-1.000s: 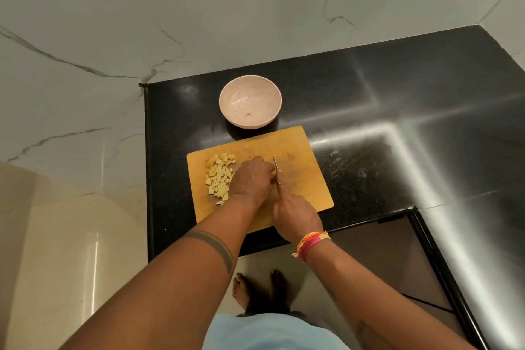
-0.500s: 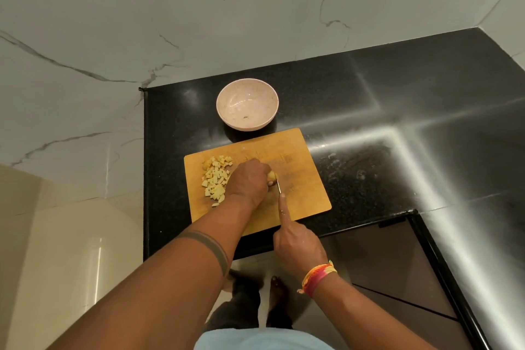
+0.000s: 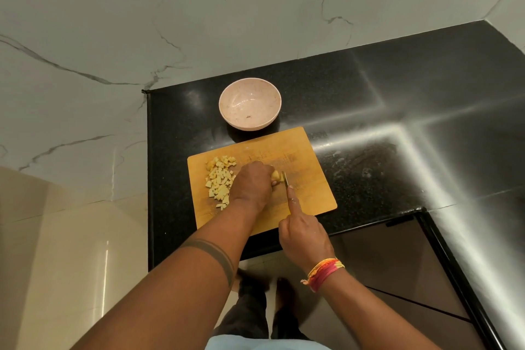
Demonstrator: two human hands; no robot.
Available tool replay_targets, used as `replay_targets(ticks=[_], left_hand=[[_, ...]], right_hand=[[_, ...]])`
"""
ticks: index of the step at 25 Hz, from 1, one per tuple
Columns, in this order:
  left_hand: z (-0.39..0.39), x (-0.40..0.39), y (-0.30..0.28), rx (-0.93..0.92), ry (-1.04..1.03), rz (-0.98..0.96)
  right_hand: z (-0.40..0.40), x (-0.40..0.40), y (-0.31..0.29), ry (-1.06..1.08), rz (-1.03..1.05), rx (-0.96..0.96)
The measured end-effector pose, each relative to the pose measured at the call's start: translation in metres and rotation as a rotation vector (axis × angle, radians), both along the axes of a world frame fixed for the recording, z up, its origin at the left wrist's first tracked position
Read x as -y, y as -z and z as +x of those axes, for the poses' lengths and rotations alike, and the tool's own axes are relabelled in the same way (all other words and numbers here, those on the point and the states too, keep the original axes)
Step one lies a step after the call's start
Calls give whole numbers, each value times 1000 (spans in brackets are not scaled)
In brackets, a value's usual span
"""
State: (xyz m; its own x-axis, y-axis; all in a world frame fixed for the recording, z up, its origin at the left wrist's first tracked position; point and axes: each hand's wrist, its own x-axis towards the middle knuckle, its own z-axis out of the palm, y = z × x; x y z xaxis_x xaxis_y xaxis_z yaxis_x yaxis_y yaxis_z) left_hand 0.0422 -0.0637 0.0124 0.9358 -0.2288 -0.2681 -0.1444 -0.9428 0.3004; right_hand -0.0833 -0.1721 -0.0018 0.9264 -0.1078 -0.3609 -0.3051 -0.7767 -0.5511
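Observation:
A wooden cutting board (image 3: pixel 306 156) lies on the black counter. A heap of small pale yellow cubes (image 3: pixel 220 180) sits on its left part. My left hand (image 3: pixel 252 183) is curled over a pale yellow piece (image 3: pixel 276 175) and holds it down on the board. My right hand (image 3: pixel 304 233) grips a knife (image 3: pixel 285 178), forefinger stretched along the blade's back. The blade stands right beside the held piece. The knife's handle is hidden inside my fist.
A pale pink bowl (image 3: pixel 250 104) stands just behind the board. The black counter (image 3: pixel 397 111) stretches to the right, with a marble wall behind it. A dark cabinet front (image 3: pixel 397 264) drops below the counter's edge. My feet (image 3: pixel 264 290) stand on the floor.
My right hand drew back toward me along the board with the knife. The left hand stayed on the piece. The camera view shifted slightly.

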Motion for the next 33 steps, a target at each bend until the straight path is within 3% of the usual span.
replay_targets(ticks=[6,22,33], left_hand=[[-4,1,0,28,52,81],[-3,-2,3,36,23,15],[-3,-1,3,5,-37,-12]], right_hand=[[7,-1,-3,7,-11,30],[40,-14,4,-74,-63,72],[-10,-5,-3,-149,-128,-93]])
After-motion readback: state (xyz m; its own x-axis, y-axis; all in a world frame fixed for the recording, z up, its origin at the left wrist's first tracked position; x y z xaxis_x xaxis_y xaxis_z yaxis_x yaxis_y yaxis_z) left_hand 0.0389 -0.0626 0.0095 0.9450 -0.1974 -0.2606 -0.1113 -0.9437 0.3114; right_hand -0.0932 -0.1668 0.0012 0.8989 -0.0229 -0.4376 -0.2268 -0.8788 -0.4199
